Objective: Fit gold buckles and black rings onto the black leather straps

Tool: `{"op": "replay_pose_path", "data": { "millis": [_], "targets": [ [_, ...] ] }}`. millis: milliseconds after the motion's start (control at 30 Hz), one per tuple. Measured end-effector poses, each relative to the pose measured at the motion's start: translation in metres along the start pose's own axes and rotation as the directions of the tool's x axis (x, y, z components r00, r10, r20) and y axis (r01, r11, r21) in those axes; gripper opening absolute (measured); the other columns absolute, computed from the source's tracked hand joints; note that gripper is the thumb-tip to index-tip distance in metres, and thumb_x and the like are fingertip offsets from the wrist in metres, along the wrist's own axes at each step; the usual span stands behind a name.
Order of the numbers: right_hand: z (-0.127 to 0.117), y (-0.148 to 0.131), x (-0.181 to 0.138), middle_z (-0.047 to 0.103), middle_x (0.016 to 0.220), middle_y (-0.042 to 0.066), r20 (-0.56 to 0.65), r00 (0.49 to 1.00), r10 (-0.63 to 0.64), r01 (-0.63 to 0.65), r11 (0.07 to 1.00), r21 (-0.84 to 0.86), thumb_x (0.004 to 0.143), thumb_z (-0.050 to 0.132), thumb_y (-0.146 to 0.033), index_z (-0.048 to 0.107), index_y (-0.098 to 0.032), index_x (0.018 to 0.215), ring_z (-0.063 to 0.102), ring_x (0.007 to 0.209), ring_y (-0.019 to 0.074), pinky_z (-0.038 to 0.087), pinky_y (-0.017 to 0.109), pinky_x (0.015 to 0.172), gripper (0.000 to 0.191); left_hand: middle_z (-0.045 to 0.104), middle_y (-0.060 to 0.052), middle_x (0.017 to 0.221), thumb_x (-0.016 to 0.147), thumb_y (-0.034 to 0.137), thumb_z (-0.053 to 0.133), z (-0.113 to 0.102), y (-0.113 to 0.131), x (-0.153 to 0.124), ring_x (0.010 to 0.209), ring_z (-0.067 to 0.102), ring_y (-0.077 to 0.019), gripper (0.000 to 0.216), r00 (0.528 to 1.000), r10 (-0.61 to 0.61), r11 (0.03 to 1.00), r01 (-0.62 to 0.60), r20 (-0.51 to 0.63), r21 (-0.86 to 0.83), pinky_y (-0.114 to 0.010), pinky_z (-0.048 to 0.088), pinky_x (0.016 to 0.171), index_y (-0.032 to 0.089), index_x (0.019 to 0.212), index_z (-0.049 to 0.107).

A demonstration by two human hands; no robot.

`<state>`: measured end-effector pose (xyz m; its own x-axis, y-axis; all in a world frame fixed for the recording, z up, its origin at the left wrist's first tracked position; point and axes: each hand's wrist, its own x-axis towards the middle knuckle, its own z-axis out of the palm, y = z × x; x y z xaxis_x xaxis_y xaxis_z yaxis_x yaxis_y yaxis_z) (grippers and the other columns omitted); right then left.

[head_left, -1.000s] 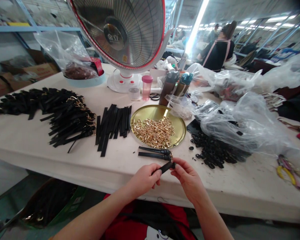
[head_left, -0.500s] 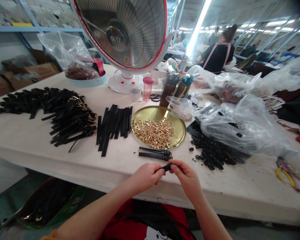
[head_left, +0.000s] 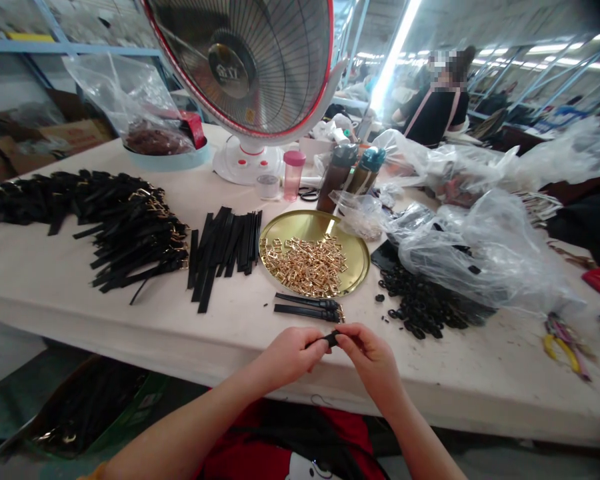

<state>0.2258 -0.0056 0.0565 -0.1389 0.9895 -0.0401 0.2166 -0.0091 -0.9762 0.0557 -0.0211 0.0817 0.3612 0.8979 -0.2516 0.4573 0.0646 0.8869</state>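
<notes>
Between my two hands, just over the table's front edge, is a short black strap (head_left: 331, 339). My left hand (head_left: 299, 351) is closed on one end, and my right hand (head_left: 366, 350) pinches the other. The fingers cover most of the strap, so any buckle on it is hidden. Right behind my hands lie two finished-looking black straps (head_left: 305, 309) with gold buckles at their right ends. Beyond them a round gold tray (head_left: 357, 270) carries a heap of small gold buckles (head_left: 315, 265). Black loops (head_left: 425, 307) are piled to the right.
Flat black strips (head_left: 220, 253) lie left of the tray, with a long pile of buckled straps (head_left: 135, 233) farther left. A fan (head_left: 245, 73), a pink cup (head_left: 293, 175) and bottles (head_left: 336, 177) stand behind. Clear plastic bags (head_left: 485, 253) and yellow-handled pliers (head_left: 563, 353) are at right.
The view has shifted slightly, so the table things appear a little farther left. My hands still hold the black strap, with the right fingers drawn in closer to the left ones.
</notes>
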Motion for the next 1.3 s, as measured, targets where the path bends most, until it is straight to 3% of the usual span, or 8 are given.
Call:
{"op": "replay_pose_path", "data": {
  "millis": [67,233,367,600,767,967,1133,1300],
  "targets": [
    [-0.001,-0.002,-0.001,0.065,0.072,0.002,0.004,1.0,-0.007,0.007,1.0,-0.005,0.067,0.065,-0.033,0.068,-0.022,0.078,0.057,0.067,0.0166,0.045,0.028,0.067,0.016,0.045,0.004,0.053,0.081,0.034,0.036,0.0,-0.001,0.0,0.051,0.042,-0.0096,0.032,1.0,-0.016,0.999,0.015,-0.002,-0.037,-0.019,0.029,0.047,0.013,0.074,0.059],
    [-0.004,-0.002,0.002,0.065,0.072,0.002,0.114,0.977,0.177,-0.198,0.957,0.212,0.073,0.059,-0.04,0.065,-0.02,0.088,0.058,0.064,0.0143,0.046,0.028,0.065,0.026,0.045,0.004,0.053,0.081,0.034,0.037,-0.005,-0.001,-0.001,0.048,0.04,-0.0083,0.031,0.999,-0.013,0.997,0.015,0.035,-0.08,-0.018,0.029,0.046,0.013,0.078,0.059],
    [-0.006,0.002,0.004,0.063,0.071,-0.001,0.235,0.948,0.215,-0.273,0.929,0.251,0.07,0.063,-0.034,0.063,-0.02,0.088,0.056,0.063,0.0113,0.044,0.025,0.065,0.022,0.044,0.005,0.052,0.082,0.032,0.035,-0.008,-0.004,-0.003,0.047,0.041,-0.008,0.029,0.995,-0.011,0.996,0.021,0.102,-0.091,-0.017,0.029,0.046,0.014,0.082,0.058],
    [-0.005,0.001,0.007,0.061,0.065,-0.002,0.328,0.923,0.202,-0.253,0.96,0.12,0.066,0.064,-0.03,0.063,-0.019,0.082,0.052,0.059,0.0108,0.04,0.024,0.058,0.019,0.05,0.002,0.056,0.081,0.029,0.038,-0.008,-0.006,-0.004,0.052,0.042,-0.0085,0.027,0.991,0.039,0.989,-0.056,0.124,0.137,-0.018,0.028,0.049,0.014,0.076,0.06],
    [-0.012,-0.003,0.008,0.056,0.056,-0.003,0.414,0.878,0.239,-0.276,0.961,0.032,0.07,0.061,-0.03,0.063,-0.016,0.073,0.049,0.055,0.0093,0.038,0.023,0.057,0.015,0.05,0.003,0.055,0.082,0.03,0.037,-0.01,-0.005,-0.003,0.052,0.042,-0.0085,0.029,0.989,0.039,0.985,-0.062,0.14,0.162,-0.018,0.026,0.047,0.015,0.076,0.061],
    [-0.019,0.005,0.004,0.061,0.062,0.0,0.542,0.787,0.295,-0.457,0.868,0.191,0.07,0.063,-0.034,0.062,-0.014,0.077,0.052,0.058,0.0097,0.04,0.024,0.059,0.02,0.052,0.002,0.059,0.082,0.028,0.037,-0.008,-0.002,-0.009,0.055,0.043,-0.0091,0.028,0.991,0.06,0.972,-0.086,0.122,0.218,-0.018,0.026,0.049,0.016,0.074,0.061],
    [-0.019,0.008,-0.001,0.058,0.06,-0.002,0.587,0.756,0.29,-0.535,0.791,0.297,0.066,0.068,-0.031,0.061,-0.014,0.072,0.05,0.055,0.0075,0.038,0.021,0.056,0.019,0.05,0.003,0.056,0.082,0.03,0.039,-0.007,0.001,-0.011,0.053,0.042,-0.0088,0.027,0.99,0.074,0.958,-0.104,0.119,0.266,-0.019,0.024,0.048,0.016,0.068,0.058],
    [-0.013,0.01,-0.007,0.057,0.065,-0.001,0.662,0.692,0.287,-0.644,0.659,0.387,0.063,0.072,-0.028,0.058,-0.015,0.073,0.05,0.055,0.0066,0.037,0.019,0.054,0.022,0.049,0.003,0.058,0.082,0.032,0.04,-0.01,-0.002,-0.01,0.054,0.042,-0.0084,0.026,0.969,0.066,0.99,-0.094,0.238,0.109,-0.017,0.028,0.049,0.016,0.069,0.056]
  ]
}}
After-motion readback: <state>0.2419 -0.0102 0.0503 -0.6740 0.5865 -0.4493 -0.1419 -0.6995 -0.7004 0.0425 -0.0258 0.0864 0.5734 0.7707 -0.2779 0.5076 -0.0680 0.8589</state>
